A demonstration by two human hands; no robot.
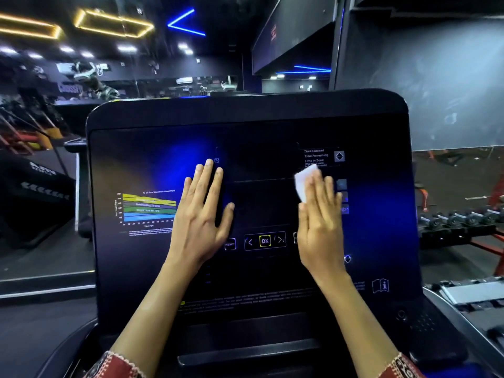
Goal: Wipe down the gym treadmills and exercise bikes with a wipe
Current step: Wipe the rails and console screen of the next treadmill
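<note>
Mostly dark treadmill console [272, 118], neon lights [185, 29] overhead; L hand [203, 211] flat, R hand [320, 222] flat on wipe [304, 181], grips released.

The right hand [320, 222] covers most of the wipe [302, 184]; the lower print [245, 299], perhaps a warning, is too blurred to read.

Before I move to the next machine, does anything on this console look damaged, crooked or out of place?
Nothing stands out. The console looks intact, with no cracks or spills showing. The left hand lies flat on it; the right hand presses the white wipe flat. The blue patches look like reflected light.
</note>
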